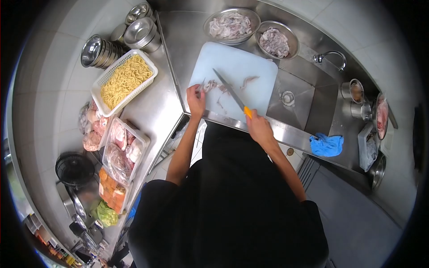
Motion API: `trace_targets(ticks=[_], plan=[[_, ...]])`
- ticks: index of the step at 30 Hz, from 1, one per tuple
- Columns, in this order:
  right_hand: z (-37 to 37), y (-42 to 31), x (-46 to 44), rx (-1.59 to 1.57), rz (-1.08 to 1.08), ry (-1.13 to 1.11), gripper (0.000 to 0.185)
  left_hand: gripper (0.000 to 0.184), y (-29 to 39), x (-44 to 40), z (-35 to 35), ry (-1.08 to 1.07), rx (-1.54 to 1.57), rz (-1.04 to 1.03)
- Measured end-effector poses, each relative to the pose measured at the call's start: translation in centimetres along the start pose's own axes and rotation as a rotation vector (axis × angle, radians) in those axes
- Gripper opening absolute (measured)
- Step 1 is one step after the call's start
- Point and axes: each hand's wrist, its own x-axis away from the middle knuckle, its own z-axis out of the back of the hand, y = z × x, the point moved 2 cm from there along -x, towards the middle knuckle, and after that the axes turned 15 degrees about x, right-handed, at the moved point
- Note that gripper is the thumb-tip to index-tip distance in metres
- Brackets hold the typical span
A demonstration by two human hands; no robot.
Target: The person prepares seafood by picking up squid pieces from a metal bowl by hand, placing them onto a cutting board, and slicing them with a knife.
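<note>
My right hand (259, 127) is wrapped around the yellow-orange handle of a long kitchen knife (229, 88). Its blade slants up and left over a white cutting board (259, 67). At the board's left edge, my left hand (195, 100) has its fingers curled on a pale, thin piece of squid (203, 84). Cut squid pieces (213, 85) lie between that hand and the blade. A separate strip of squid (249, 81) rests to the right of the knife. Two metal bowls beyond the board hold heaps of pinkish-white squid (230, 25).
Right of the board is a steel sink (290, 87) with a faucet (333, 58); a blue cloth (326, 144) lies near its front edge. On the left counter are a basket of yellow noodles (126, 80), a container of bagged meat (123, 149) and stacked metal bowls (100, 51).
</note>
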Motion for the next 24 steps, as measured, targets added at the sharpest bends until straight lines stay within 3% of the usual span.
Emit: trace_targets(ticks=[4,5,11,14,16,17,20,24], plan=[[-0.9,-4.5,-2.1,-0.023,0.116,-0.045,0.029,0.024,-0.1,0.6,-0.4,-0.121,-0.139,-0.155],[-1.1,-5.3,-2.7,-0.019,0.142,-0.061,0.028,0.024,-0.2,0.6,-0.4,-0.136,-0.122,-0.072],[-5.5,-4.3,-4.2,0.041,0.133,-0.12,0.028,0.014,-0.2,-0.4,-0.1,-0.184,-0.124,-0.119],[-5.1,-0.8,-1.3,0.03,0.056,-0.203,0.03,0.016,-1.0,-0.5,0.1,-0.176,-0.14,-0.151],[-4.9,2.7,1.5,0.035,0.104,-0.15,0.034,0.017,-3.1,-0.6,1.1,-0.126,-0.083,-0.01],[-4.8,4.4,2.6,0.036,0.126,-0.126,0.036,0.017,-3.9,-0.5,1.8,-0.045,-0.116,-0.073],[-1.3,7.7,5.3,0.068,0.03,-0.186,0.044,0.016,-4.2,-0.4,3.0,-0.025,-0.003,0.144],[-3.7,14.2,3.6,-0.044,-0.238,0.044,0.048,0.027,-2.6,-0.1,0.5,-0.06,0.046,0.015]])
